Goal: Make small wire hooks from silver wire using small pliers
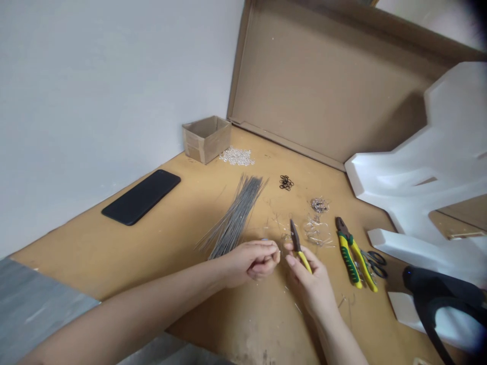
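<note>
My right hand is wrapped round needle-nose pliers with dark jaws and yellow handles, their tip pointing up and away. Close to its left, my left hand is closed with the fingers curled in. Whatever it pinches is too small to make out. Behind my left hand lies a bundle of thin grey wires on the wooden table. Bent pieces of wire are scattered beyond the pliers, beside a small tangled heap of shiny wire pieces.
Combination pliers and dark-handled scissors lie at the right. Black rings, clear small pieces, an open cardboard box and a dark phone sit farther back. White foam and a cardboard panel border the table.
</note>
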The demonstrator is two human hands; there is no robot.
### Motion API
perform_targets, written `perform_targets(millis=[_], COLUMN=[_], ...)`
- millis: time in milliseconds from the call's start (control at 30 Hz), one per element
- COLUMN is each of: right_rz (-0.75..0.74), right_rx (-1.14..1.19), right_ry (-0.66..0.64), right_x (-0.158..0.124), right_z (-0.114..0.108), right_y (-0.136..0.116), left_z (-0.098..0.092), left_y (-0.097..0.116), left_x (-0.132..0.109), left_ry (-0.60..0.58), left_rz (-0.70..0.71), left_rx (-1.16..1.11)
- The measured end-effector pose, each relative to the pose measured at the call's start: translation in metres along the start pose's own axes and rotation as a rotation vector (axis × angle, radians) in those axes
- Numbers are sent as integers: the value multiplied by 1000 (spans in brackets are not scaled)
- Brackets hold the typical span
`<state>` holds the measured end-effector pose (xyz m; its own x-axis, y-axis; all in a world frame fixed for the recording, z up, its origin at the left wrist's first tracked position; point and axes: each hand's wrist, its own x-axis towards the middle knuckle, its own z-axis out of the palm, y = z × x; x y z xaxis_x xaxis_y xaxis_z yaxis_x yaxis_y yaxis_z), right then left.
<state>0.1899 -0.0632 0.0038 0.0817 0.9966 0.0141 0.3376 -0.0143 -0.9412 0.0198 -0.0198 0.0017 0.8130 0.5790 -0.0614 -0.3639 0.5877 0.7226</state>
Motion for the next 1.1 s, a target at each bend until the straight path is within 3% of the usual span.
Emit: perform_targets(millis=[300, 467, 667, 900, 1100], right_rz=[-31, -61, 7, 93, 93], right_rx=[128, 93, 72, 45, 14], right_ry=[-115, -95, -132, -80, -54], right_x=[-4, -4, -4, -2, 2], right_z=[7, 9, 5, -9, -16], right_y=[-7, -8, -3, -6, -5], left_z=[3, 3, 1, -3, -5], left_y=[-11, -10, -11, 1, 10], left_x=[4, 4, 5, 7, 4], left_ry=[12, 2, -7, 235, 288], left_rz=[-92, -110, -127, 11, 98], left_rx=[84, 150, 170, 269, 340])
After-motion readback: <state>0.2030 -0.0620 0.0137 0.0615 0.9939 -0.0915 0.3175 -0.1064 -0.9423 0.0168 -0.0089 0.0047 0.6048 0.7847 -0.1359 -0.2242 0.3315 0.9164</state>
